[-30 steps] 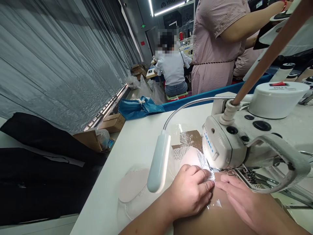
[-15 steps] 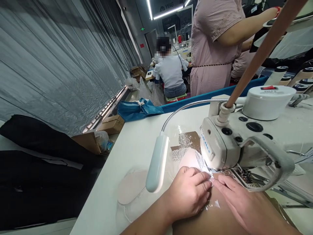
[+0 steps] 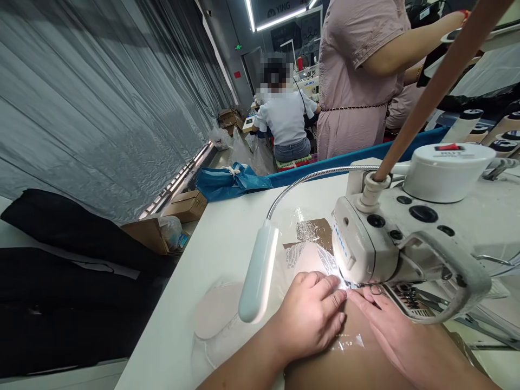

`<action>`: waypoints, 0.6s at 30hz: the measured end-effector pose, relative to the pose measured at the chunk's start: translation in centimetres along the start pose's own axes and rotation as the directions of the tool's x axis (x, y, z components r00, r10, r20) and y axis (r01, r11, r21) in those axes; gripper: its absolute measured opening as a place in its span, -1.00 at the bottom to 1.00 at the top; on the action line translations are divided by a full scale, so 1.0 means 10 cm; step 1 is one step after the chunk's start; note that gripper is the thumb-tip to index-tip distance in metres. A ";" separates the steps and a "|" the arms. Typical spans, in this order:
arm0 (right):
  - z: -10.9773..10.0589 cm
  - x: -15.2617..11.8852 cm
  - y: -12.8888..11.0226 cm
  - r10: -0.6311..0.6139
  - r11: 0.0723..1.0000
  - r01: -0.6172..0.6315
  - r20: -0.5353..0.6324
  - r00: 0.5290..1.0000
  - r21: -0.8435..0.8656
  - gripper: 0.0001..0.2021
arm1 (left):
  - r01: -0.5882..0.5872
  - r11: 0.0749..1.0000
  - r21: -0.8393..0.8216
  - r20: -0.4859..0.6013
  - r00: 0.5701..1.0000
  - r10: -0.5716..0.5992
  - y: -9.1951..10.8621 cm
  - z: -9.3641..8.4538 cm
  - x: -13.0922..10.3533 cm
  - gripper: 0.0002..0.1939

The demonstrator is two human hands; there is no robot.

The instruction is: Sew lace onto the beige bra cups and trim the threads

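A pale pink bra cup (image 3: 306, 259) with white lace lies on the table at the sewing machine (image 3: 363, 244), its near edge under the lit needle area. My left hand (image 3: 312, 317) is closed, with curled fingertips pinching and pressing the cup's edge just left of the needle. Close beside it, my right hand (image 3: 392, 330) has its thumb and fingers together on the same edge, below the machine head. The fingertips almost meet, and the needle itself is hidden by glare and the machine head. Left of my hands lies another pale cup (image 3: 217, 311) with sheer fabric.
A grey-green lamp (image 3: 259, 276) on a bendy metal neck hangs left of the machine. Brown card (image 3: 314, 233) is taped to the white table (image 3: 227, 227). Blue cloth (image 3: 231, 181) runs along the back edge. Thread cones (image 3: 465, 124) stand at right. Two people work beyond.
My left hand has shifted slightly left and up along with the cup, while the right fingertips have moved slightly left. The view has tilted a little.
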State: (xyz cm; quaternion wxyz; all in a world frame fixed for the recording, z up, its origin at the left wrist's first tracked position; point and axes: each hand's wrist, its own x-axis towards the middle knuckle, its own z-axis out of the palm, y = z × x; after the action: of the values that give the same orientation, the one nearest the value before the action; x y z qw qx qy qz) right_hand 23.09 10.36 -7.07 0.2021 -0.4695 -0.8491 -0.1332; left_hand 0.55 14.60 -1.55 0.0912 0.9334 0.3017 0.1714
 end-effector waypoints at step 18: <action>-0.19 0.16 -0.08 -0.339 0.866 0.339 -0.067 0.938 0.368 -0.74 | 0.164 0.986 0.039 -0.111 0.981 -0.159 -0.14 0.13 0.00 -0.55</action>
State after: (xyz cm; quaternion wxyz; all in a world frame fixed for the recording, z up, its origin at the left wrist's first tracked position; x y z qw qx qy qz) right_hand 22.02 10.37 -4.69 0.2611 -0.2659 -0.9279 -0.0023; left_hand 0.29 15.61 -3.16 0.0659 0.8972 0.3850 0.2059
